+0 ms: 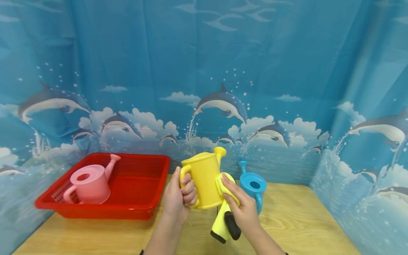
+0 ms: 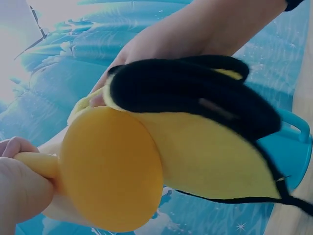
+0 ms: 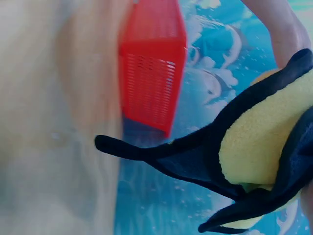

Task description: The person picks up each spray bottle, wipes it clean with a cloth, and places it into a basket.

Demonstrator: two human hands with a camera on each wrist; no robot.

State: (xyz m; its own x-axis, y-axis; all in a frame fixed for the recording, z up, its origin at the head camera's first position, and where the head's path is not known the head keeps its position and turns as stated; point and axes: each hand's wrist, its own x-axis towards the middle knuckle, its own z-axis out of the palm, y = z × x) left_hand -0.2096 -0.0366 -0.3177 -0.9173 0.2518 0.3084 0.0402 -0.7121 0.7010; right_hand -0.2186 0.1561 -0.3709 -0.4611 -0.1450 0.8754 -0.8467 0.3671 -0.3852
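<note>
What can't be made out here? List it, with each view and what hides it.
Head view: the patch of the yellow watering can under the cloth, covered by that cloth and the right hand.
Head view: the lower near side of the blue watering can, partly behind the right hand.
Left wrist view: the rest of the left hand, cut off by the left edge.
Right wrist view: the grain of the table, lost in blur.

Left hand (image 1: 179,196) curled, gripping; right hand (image 1: 243,205) pinching; both forearms (image 1: 164,233) angled inward.
</note>
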